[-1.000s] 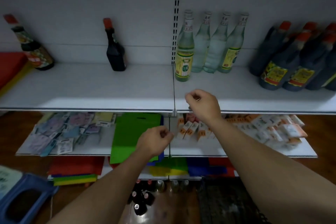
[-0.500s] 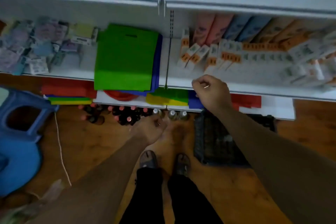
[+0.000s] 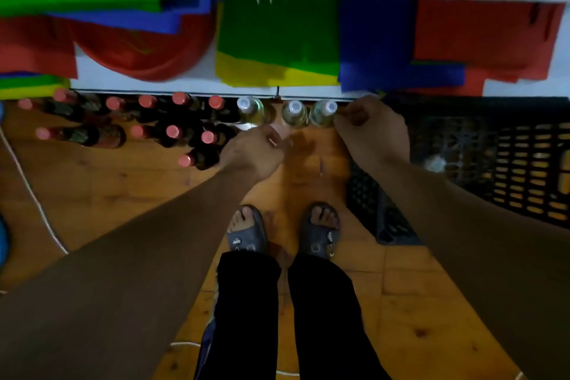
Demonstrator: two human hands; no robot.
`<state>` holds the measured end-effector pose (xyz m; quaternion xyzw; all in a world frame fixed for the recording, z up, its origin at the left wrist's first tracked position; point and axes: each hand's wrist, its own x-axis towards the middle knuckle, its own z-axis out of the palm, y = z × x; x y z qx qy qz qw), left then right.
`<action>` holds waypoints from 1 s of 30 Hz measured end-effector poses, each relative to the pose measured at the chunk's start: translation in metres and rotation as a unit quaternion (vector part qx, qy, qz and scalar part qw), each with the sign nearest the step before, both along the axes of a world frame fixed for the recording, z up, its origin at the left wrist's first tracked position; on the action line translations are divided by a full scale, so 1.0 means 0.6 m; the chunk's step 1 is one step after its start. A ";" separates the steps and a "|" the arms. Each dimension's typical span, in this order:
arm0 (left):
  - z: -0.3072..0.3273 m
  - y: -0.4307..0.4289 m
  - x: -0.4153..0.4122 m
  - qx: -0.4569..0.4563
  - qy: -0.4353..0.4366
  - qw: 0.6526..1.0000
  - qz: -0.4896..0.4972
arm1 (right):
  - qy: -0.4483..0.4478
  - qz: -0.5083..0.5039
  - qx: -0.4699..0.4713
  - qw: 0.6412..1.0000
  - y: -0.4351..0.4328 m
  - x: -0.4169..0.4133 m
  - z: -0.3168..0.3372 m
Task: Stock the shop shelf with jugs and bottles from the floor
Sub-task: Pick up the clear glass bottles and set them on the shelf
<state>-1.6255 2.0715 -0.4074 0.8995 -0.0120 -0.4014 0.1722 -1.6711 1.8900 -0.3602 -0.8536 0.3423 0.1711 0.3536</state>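
We see red caps (image 3: 180, 98) on dark bottles (image 3: 172, 136), white caps (image 3: 295, 105) on clear bottles (image 3: 294, 116), a black lattice crate (image 3: 509, 163), and an orange-brown wood floor (image 3: 123, 194).

A wooden floor (image 3: 416, 302) runs up to the front edge of a white bottom shelf (image 3: 138, 86). On the shelf lie flat coloured sheets (image 3: 277, 40) in red, green, yellow and blue. On the floor, dark red-capped bottles (image 3: 172, 133) cluster along that edge at the left, three clear white-capped bottles (image 3: 294, 114) stand just beside them, and a black crate (image 3: 462, 145) sits at the right. A white cord (image 3: 30, 191) trails near the left edge.
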 end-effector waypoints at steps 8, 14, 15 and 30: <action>-0.176 -0.042 0.039 -0.039 -0.057 0.998 -0.010 | -0.020 -0.077 0.000 0.997 0.018 0.000 -0.219; -0.233 -0.063 0.059 -0.137 -0.077 0.987 0.035 | -0.055 -0.093 0.035 0.994 0.016 0.013 -0.287; -0.233 -0.067 0.060 -0.133 -0.073 0.988 0.029 | -0.064 -0.090 0.044 0.993 0.017 0.016 -0.295; -0.161 -0.067 0.012 -0.234 -0.034 0.950 0.206 | -0.101 -0.143 0.093 0.980 0.025 -0.022 -0.221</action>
